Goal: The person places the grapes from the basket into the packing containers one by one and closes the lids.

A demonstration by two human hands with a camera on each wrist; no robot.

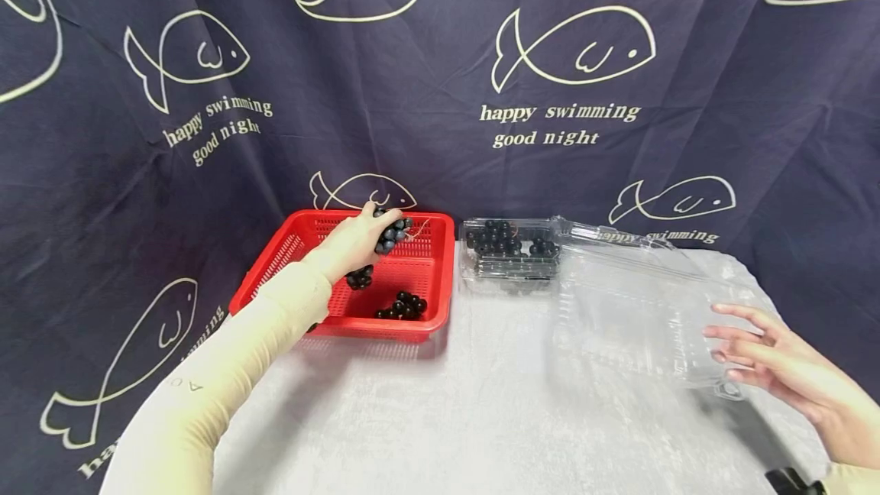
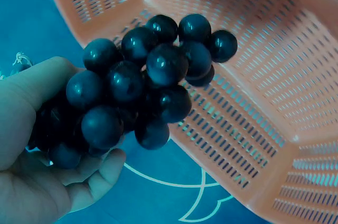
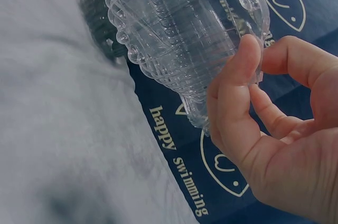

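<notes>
My left hand (image 1: 351, 247) grips a bunch of dark grapes (image 1: 393, 235) above a red plastic basket (image 1: 445, 281). In the left wrist view the round grapes (image 2: 132, 81) stick out past the thumb and fingers. Inside the basket lie smaller dark bunches, one near the front (image 1: 406, 305) and one partly behind the hand (image 1: 359, 277). At the right, my right hand (image 1: 777, 361) pinches the outer edge of a clear plastic lid (image 1: 626, 312). The lid is folded out from a clear box (image 1: 509, 270) that holds dark grapes (image 1: 505, 239).
The basket and the box stand side by side at the back of a pale grey table (image 1: 495, 411). Behind them hangs a dark blue curtain (image 1: 447, 113) with white fish drawings and lettering.
</notes>
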